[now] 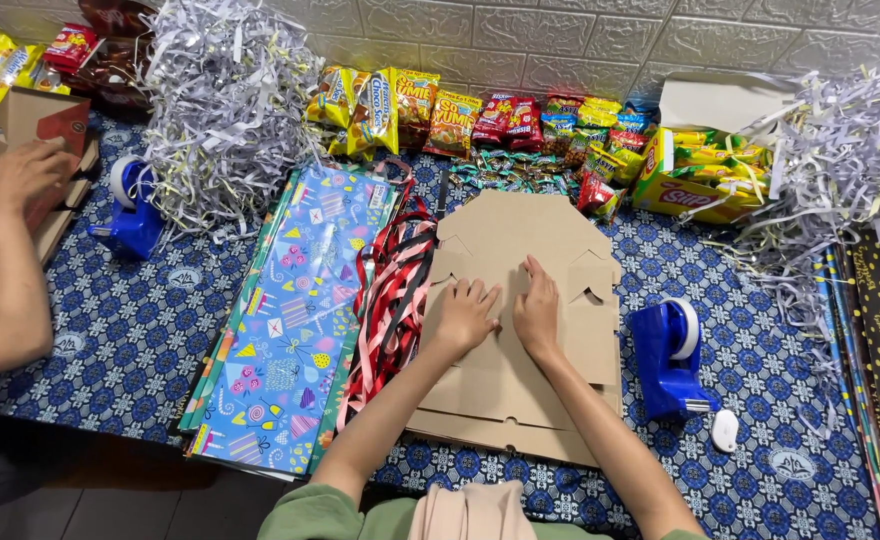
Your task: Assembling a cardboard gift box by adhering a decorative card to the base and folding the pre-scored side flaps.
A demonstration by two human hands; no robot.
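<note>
— Where are my hands?

— Both rest on the flat cardboard (520, 330), which lies on the counter (140, 340) right in front of me. My left hand (465, 315) lies palm down on it with the fingers loosely bent, pinching nothing. My right hand (538, 310) sits just beside it, fingers stretched flat onto the board, its grip also on nothing.

— What lies around the cardboard?

— Left of it, touching its edge, I see a bundle of red, black and pink ribbons (392, 300), and beyond those a stack of gift wrap (290, 330). To the right stands a blue tape dispenser (668, 358), with a small white oval thing (725, 430) near it. Snack packets (440, 115) line the wall behind, next to a yellow box (695, 175). Heaps of shredded paper (225, 100) rise at both back corners.

— Anyone else?

— Another person's hand (20, 175) at far left rests on brown cardboard pieces (45, 120), near a second dispenser (135, 210).
</note>
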